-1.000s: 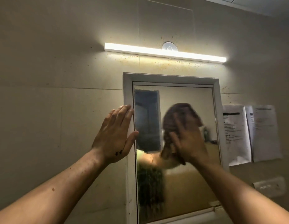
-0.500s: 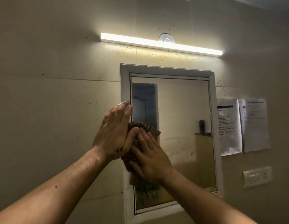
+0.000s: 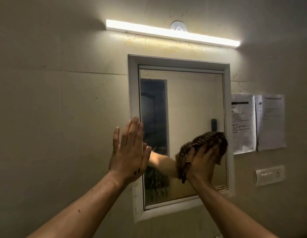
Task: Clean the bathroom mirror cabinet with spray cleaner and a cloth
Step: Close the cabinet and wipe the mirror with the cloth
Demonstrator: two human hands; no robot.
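Head view: your left hand (image 3: 130,152) is up flat w/ fingers straight, close together, tips pointing up, gripping nothing. It lies across the left rail of the white-framed rectangular mirror cabinet (image 3: 133,93). The thumb sits over the edge of the mirror glass (image 3: 192,100), the little finger over the beige tiled wall (image 3: 54,117).

Your right hand (image 3: 200,162) is also tips-up, palm to the glass, pressing a brown ribbed cloth (image 3: 202,140) onto the lower right part of the mirror. Its fingers look fairly straight over the cloth, not clenched; motion blur hides the thumb. The cloth bunches above and to the left of those fingertips, soft and ridged.

Room to move:
- Right of the right fingertips: almost none. The cloth's edge reaches the frame's right rail.
- Above both sets of fingertips: a tall stretch of bare glass up to the top rail.
- Btwn the two hands: a strip of bare glass w/ your forearm reflected in it.
- Below the right wrist: the bottom rail is near.

Past the right rail, beyond the right fingers, two white printed paper sheets (image 3: 242,124) hang on the wall, and a white rectangular switch plate (image 3: 269,176) is below them. Well above all fingertips a long lit white tube light (image 3: 171,34) runs across the speckled tiles.
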